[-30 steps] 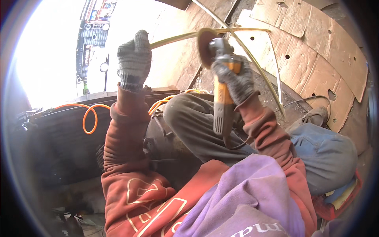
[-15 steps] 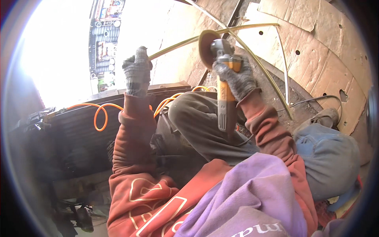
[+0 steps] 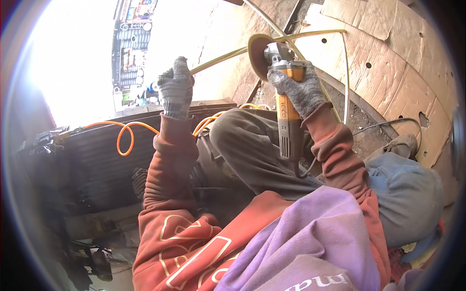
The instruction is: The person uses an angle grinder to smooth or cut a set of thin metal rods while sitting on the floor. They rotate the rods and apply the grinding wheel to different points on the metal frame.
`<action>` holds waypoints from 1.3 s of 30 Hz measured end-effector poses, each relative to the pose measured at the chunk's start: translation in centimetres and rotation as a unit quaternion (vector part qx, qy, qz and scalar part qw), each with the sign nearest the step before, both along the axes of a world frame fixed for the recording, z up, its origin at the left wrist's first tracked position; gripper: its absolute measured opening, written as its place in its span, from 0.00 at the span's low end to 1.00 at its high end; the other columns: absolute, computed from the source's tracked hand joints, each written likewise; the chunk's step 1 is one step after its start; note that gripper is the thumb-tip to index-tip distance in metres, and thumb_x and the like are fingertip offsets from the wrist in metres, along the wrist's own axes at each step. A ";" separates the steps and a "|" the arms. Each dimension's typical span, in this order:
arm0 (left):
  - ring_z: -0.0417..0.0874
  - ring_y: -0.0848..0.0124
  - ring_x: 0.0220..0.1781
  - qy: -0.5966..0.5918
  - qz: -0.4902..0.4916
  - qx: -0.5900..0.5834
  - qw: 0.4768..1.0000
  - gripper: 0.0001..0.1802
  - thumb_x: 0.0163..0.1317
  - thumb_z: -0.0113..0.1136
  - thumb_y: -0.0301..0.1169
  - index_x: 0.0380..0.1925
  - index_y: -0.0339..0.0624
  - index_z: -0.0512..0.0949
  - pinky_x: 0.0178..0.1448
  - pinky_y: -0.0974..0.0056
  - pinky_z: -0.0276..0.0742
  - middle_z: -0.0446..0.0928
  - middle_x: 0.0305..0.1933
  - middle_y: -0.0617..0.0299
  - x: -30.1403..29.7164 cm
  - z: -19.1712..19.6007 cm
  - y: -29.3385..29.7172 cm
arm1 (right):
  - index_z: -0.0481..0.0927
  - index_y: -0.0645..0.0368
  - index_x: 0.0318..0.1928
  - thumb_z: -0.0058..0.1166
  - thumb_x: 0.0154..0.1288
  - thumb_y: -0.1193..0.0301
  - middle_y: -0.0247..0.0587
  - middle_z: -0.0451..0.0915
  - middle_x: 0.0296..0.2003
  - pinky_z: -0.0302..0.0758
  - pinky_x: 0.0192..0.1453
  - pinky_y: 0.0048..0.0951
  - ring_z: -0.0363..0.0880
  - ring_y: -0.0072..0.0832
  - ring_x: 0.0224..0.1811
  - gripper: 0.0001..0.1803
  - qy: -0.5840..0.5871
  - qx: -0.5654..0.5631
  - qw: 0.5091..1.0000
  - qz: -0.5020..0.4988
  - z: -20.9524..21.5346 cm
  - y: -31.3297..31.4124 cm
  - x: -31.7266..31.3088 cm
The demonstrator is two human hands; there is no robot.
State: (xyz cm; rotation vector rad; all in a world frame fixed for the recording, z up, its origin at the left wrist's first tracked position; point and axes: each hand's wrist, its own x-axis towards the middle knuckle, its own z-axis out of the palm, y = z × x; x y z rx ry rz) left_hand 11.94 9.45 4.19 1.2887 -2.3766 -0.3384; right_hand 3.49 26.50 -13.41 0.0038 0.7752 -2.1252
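My right hand (image 3: pixel 300 89), in a grey knit glove, grips the orange body of an angle grinder (image 3: pixel 286 121). Its round disc (image 3: pixel 257 48) points up, close to a thin yellowish metal rod frame (image 3: pixel 310 35). My left hand (image 3: pixel 175 87), also gloved, is raised with fingers curled around the near end of that rod (image 3: pixel 213 60). Both sleeves are rust-red. My bent knee in grey trousers (image 3: pixel 242 140) lies between the arms.
An orange coiled cable (image 3: pixel 127 138) lies across a dark corrugated metal sheet (image 3: pixel 97 165) at the left. Brown perforated boards (image 3: pixel 388 63) cover the ground at upper right. A grey cord (image 3: pixel 383 123) runs near a shoe (image 3: pixel 400 144). Purple cloth (image 3: pixel 320 237) fills the bottom.
Both hands sit a little further right in the view. The left hand has come closer to the rod and closed around its end. The grinder stays gripped.
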 end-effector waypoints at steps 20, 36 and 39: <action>0.65 0.78 0.15 -0.035 -0.136 -0.132 0.981 0.29 0.68 0.52 0.48 0.14 0.38 0.75 0.22 0.66 0.62 0.67 0.10 0.65 1.0 0.2 -1.6 | 0.67 0.53 0.48 0.69 0.50 0.75 0.42 0.78 0.42 0.83 0.39 0.26 0.80 0.26 0.38 0.27 0.075 -0.113 0.989 -0.052 3.8 -0.7 5.0; 0.66 0.77 0.15 -0.005 -0.078 -0.085 0.993 0.28 0.66 0.52 0.47 0.11 0.39 0.73 0.21 0.63 0.62 0.69 0.11 0.62 0.1 0.8 -0.9 | 0.67 0.54 0.49 0.72 0.50 0.72 0.42 0.78 0.43 0.82 0.45 0.27 0.80 0.26 0.42 0.30 -0.002 -0.099 0.994 -0.050 0.7 -0.4 2.7; 0.73 0.71 0.17 -0.156 -0.215 -0.250 0.931 0.12 0.64 0.56 0.38 0.31 0.39 0.76 0.20 0.63 0.65 0.74 0.17 0.60 0.7 0.9 -2.2 | 0.72 0.55 0.45 0.67 0.54 0.75 0.39 0.80 0.37 0.81 0.38 0.22 0.80 0.24 0.34 0.20 0.006 -0.080 0.994 -0.079 -2.0 0.4 -0.1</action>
